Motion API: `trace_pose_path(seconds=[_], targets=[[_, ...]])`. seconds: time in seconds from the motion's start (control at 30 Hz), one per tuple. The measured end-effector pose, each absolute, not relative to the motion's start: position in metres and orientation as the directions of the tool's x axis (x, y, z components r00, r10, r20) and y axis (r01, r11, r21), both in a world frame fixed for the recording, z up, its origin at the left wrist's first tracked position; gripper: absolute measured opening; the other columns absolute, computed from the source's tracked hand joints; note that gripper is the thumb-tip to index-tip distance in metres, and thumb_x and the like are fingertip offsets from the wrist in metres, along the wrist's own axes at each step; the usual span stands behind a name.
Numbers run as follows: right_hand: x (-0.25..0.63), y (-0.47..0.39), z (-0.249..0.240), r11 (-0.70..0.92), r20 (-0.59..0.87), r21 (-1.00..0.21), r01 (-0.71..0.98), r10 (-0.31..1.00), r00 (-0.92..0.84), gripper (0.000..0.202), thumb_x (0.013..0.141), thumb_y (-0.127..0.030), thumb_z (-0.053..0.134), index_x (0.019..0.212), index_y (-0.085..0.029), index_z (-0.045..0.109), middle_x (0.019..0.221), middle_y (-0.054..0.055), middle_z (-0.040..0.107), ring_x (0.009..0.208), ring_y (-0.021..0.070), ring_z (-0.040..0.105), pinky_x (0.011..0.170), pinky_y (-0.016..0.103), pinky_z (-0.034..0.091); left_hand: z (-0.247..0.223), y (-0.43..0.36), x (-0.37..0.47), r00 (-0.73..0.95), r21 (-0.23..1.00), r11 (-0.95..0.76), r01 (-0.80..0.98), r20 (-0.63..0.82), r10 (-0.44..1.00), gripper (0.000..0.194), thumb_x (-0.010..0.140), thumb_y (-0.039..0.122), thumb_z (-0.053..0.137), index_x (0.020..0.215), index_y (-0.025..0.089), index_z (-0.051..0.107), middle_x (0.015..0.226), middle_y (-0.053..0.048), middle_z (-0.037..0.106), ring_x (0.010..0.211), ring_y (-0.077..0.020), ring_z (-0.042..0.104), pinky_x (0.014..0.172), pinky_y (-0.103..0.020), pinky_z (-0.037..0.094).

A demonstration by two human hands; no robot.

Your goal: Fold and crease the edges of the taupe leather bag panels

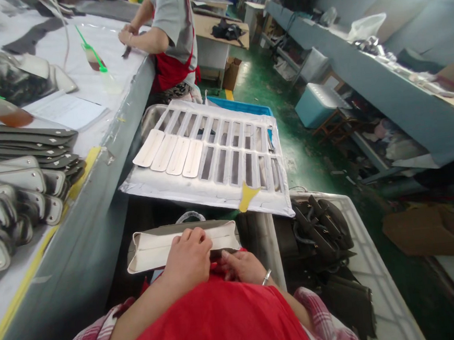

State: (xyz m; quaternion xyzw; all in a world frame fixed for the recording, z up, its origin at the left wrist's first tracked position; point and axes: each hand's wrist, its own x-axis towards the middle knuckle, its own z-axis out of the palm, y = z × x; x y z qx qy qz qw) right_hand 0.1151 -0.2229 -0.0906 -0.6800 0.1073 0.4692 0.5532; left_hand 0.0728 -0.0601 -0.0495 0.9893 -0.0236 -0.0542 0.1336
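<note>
In front of my red apron lies a dark grey-olive handbag [233, 253] on its side, a long cream panel [150, 249] facing up. A clear-wrapped handle [189, 215] sticks up at its far edge. My left hand [192, 251] rests over the panel with bent fingers pressed on it. At the near edge of the bag, my right hand [240, 266] has its fingers curled in; the fingertips are partly hidden. Just beyond is a white slotted board [213, 192] bearing several cream strips [173, 154] and a yellow piece [248, 196].
Left, a worktable [123, 102] carries stacked bag parts [11, 181], bottles with green nozzles [92, 57] and paper [68, 109]. A co-worker [173, 38] stands beyond it. Right, a pale bin [368, 242] holds dark bags [321, 225]. A blue crate [241, 106] sits behind the board.
</note>
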Motion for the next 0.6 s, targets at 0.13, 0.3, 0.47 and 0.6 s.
trace_pose_path(seconds=[0.13,0.3,0.47,0.6], targets=[[0.115,-0.214,-0.090,-0.318,-0.785,-0.610,-0.726,0.371,0.496,0.034,0.077,-0.045,0.054,0.063,-0.015,0.061,0.055,0.002,0.061,0.044,0.0099,0.054,0.043,0.020,0.038,-0.051,-0.056,0.079,0.990,0.280,-0.959,-0.032,-0.123,-0.069,0.013,0.077,0.023,0.045,0.083,0.021,0.056,0.095,-0.005,0.052,0.088,-0.0224,0.044,0.069,-0.036,0.034],[0.115,-0.201,-0.083,-0.444,-0.782,-0.623,-0.644,0.361,0.508,0.041,0.076,-0.051,0.053,0.056,-0.016,0.060,0.049,0.003,0.057,0.045,0.0123,0.054,0.044,0.022,0.039,-0.053,-0.049,0.086,0.985,0.310,-0.950,-0.038,-0.147,-0.087,0.014,0.079,0.023,0.044,0.086,0.018,0.055,0.097,-0.006,0.053,0.089,-0.0227,0.045,0.070,-0.036,0.036],[0.108,-0.187,-0.086,-0.381,-0.801,-0.596,-0.706,0.343,0.491,0.042,0.076,-0.053,0.052,0.069,-0.013,0.063,0.061,0.005,0.063,0.048,0.0114,0.056,0.046,0.022,0.041,-0.055,-0.023,0.074,0.982,0.362,-0.931,-0.043,-0.158,-0.106,0.019,0.077,0.025,0.049,0.092,0.015,0.054,0.101,-0.008,0.052,0.092,-0.0227,0.044,0.075,-0.035,0.038],[0.102,-0.174,-0.086,-0.351,-0.822,-0.566,-0.746,0.308,0.479,0.042,0.077,-0.051,0.053,0.076,-0.010,0.062,0.072,0.009,0.066,0.047,0.0093,0.055,0.046,0.020,0.042,-0.051,0.003,0.057,0.984,0.343,-0.937,-0.066,-0.135,-0.118,0.013,0.079,0.025,0.047,0.087,0.018,0.056,0.101,-0.006,0.053,0.093,-0.0234,0.044,0.075,-0.038,0.036]])
